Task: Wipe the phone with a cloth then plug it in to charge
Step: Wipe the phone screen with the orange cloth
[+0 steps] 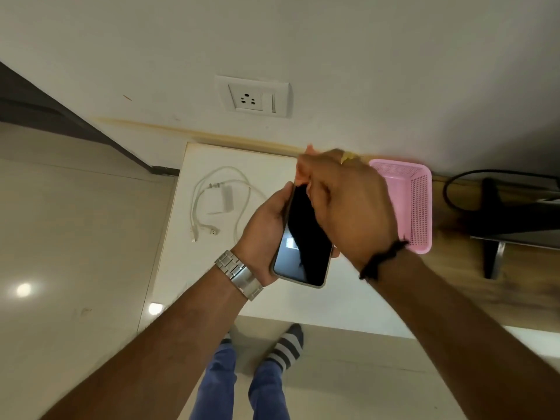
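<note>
My left hand [263, 234] grips a phone [306, 247] by its left edge, dark screen facing up, above a white table [242, 165]. My right hand [345, 201] is closed over the top half of the screen, pressing down on it. A small pinkish piece of cloth [304, 165] shows past the fingertips; most of it is hidden under the hand. A white charger [225, 198] with its coiled cable [209, 225] lies on the table to the left. A white wall socket [253, 97] with a switch sits above the table.
A pink plastic basket [415, 204] stands just right of my right hand. Further right, a dark stand with a black cable [491, 219] rests on a wooden surface. Below, my socked feet stand on the tiled floor [60, 237].
</note>
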The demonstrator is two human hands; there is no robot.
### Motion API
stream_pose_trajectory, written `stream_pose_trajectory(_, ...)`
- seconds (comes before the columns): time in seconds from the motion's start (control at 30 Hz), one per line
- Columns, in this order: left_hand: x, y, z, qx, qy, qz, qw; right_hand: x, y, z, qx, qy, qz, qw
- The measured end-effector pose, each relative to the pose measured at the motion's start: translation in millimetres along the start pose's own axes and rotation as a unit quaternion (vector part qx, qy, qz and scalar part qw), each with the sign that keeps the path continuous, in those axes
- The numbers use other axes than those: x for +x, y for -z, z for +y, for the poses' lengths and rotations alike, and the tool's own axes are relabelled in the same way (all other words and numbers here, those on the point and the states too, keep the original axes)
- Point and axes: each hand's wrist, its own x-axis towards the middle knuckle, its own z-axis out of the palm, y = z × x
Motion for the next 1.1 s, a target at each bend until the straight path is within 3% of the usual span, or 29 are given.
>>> stream_pose_trajectory(0.07,2,-3,3,-0.018,-0.015,-0.014,1.000,5,-1,-6,-0.002,-0.002,0.011,1.000)
stream_pose_trajectory(0.17,0,2,12,-0.021,-0.025,0.023,0.999,-35,-9,-32,0.040,0.031,-0.041,0.998)
stream_pose_trajectory(0.23,-1,6,10,-0.020,-0.014,0.029,0.999,-37,-8,-30,0.050,0.044,-0.017,0.998)
stream_pose_trajectory(0.43,-1,-2,7,-0.021,-0.014,0.010,1.000,14,1,-9,-0.021,-0.028,0.024,0.999)
stream_pose_trajectory(0.47,-1,-2,11,-0.023,-0.022,0.018,0.999,2,-4,-13,-0.017,-0.016,-0.001,1.000)
stream_pose_trajectory(0.57,-3,6,17,-0.017,-0.025,0.051,0.998,-37,-15,-34,0.031,0.013,-0.176,0.984)
stream_pose_trajectory(0.6,-4,6,15,-0.016,-0.022,0.053,0.998,-40,-13,-32,0.040,0.010,-0.191,0.981)
stream_pose_trajectory(0.77,-1,4,11,-0.016,-0.040,0.029,0.999,6,1,-12,-0.025,-0.014,0.010,1.000)
stream_pose_trajectory(0.97,3,6,28,-0.002,-0.082,0.047,0.996,-70,-23,-39,0.063,0.050,-0.110,0.991)
stream_pose_trajectory(1.03,4,5,26,0.000,-0.059,0.042,0.997,-55,-20,-25,0.022,0.084,-0.090,0.992)
stream_pose_trajectory(1.1,6,2,26,0.001,-0.035,0.032,0.999,-29,-12,-16,0.002,0.061,-0.023,0.998)
